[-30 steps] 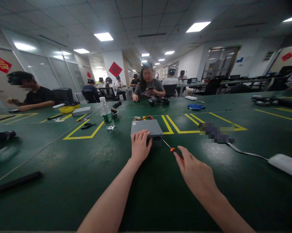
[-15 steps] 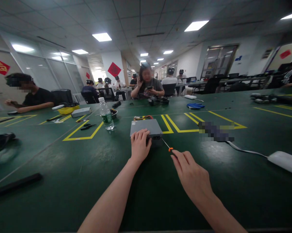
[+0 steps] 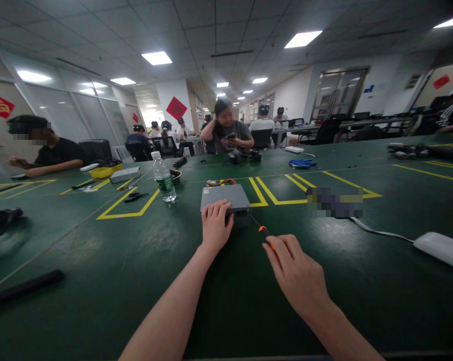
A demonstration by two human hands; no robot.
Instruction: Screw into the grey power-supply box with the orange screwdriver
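Observation:
A grey computer power supply [image 3: 230,192] lies flat on the green table, its socket side facing me and bundled wires at its far edge. Over its near left corner rests my left hand [image 3: 215,224], fingers on the top cover and thumb against the front side, gripping it. My right hand [image 3: 296,265] is closed around a screwdriver [image 3: 263,230] with an orange and black handle. The thin shaft points forward and left, its tip at the near right corner of the power supply. Whether the tip sits in a screw is too small to tell.
Left of the power supply stands a water bottle [image 3: 163,178], with a small bowl [image 3: 175,175] behind it. Pliers-like black tools [image 3: 135,197] lie inside yellow tape. A black bar [image 3: 25,288] is at left, a white power strip [image 3: 442,250] at right. People sit around the table.
My right-hand fingers have shifted back on the screwdriver, so more of its handle shows. My left hand and the power supply stay in place. The person opposite has moved an arm behind the head.

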